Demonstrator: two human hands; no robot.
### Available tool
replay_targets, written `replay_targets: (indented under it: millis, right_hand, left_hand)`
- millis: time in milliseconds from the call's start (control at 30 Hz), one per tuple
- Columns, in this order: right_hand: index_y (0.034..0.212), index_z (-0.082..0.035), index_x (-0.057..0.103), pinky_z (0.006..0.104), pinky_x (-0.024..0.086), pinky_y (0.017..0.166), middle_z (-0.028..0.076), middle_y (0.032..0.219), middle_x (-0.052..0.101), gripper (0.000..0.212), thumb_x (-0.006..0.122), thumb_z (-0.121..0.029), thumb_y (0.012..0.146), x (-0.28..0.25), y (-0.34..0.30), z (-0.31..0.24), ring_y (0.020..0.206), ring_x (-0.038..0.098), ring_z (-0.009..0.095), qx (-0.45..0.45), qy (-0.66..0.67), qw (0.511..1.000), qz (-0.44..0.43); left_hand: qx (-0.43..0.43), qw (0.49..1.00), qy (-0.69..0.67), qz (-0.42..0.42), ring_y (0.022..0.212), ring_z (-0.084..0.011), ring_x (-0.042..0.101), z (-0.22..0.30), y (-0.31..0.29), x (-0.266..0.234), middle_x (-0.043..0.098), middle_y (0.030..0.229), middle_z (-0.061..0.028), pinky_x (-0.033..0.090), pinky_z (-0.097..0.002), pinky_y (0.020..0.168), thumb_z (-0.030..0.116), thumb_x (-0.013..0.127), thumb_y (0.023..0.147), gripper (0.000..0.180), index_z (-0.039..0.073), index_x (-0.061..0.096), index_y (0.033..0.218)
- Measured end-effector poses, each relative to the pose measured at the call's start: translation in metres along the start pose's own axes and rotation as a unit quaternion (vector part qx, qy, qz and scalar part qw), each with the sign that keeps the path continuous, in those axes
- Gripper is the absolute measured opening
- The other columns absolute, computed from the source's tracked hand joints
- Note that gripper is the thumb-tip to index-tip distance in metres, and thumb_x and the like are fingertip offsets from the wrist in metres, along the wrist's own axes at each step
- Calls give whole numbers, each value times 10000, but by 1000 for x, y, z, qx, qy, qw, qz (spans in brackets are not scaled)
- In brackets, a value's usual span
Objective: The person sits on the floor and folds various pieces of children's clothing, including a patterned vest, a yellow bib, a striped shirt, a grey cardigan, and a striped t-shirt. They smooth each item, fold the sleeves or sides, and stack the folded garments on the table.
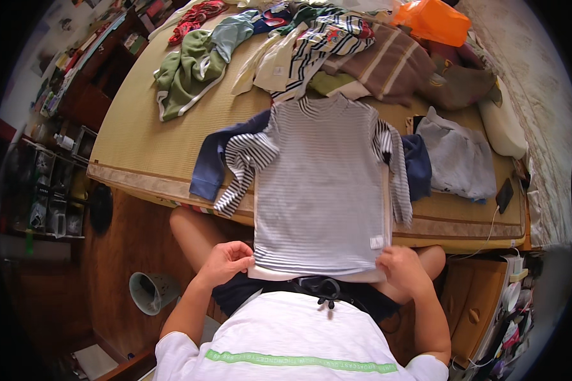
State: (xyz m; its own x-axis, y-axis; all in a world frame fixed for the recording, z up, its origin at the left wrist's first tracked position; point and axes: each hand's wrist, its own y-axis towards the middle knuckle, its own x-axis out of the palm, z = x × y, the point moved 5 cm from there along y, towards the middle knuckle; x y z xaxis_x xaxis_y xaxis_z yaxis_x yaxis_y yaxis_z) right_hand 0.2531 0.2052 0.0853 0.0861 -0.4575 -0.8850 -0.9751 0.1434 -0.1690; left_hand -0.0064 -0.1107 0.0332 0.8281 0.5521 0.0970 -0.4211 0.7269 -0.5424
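Observation:
A grey-and-white striped long-sleeved shirt lies spread out, collar away from me and hem over my lap. Its black-and-white striped left sleeve is crumpled outward; the right one hangs down along its side. My left hand pinches the left corner of the hem. At the right corner, below a small white label, my right hand is closed on the hem, its fingertips partly hidden. Beneath the shirt, a blue garment shows on both sides, and a whitish layer peeks out under the hem.
The shirt rests on a mat-covered bed. Heaped clothes lie at the far side, including a green garment and a brown striped one, near an orange plastic bag. Folded grey trousers and a phone lie right; a bin stands lower left.

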Motion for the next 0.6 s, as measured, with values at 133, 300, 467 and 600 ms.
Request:
replay_targets:
  millis: [133,300,467,600]
  right_hand:
    - [929,-56,704,416,536,737,110,900,664,162,770,-78,783,-20,17,-18,864,659,329,27,48,997,56]
    - [1037,-25,660,428,528,851,137,1066,670,217,742,-121,861,-34,98,-39,1004,639,343,-65,73,969,227]
    - [1297,15,585,481,369,1119,196,1398,557,502,725,-270,908,-6,173,-38,1350,470,382,-79,-2,970,231]
    - [1454,-46,491,527,213,1205,172,1558,417,640,630,-431,962,4,223,-42,1487,305,380,-82,-57,970,220]
  left_hand:
    - [175,862,312,360,853,-251,668,42,2,-44,672,979,-100,542,-375,758,132,813,810,330,14,642,1067]
    - [307,741,466,375,1124,-333,541,72,35,-40,577,1197,-140,448,-460,962,131,828,741,356,46,633,1026]
    - [188,938,109,270,792,-189,601,60,56,-121,594,838,-48,507,-338,728,103,646,934,73,53,594,927]
    - [125,850,-508,66,651,-134,523,97,13,-186,552,737,-39,450,-280,600,185,500,1022,165,46,545,946]
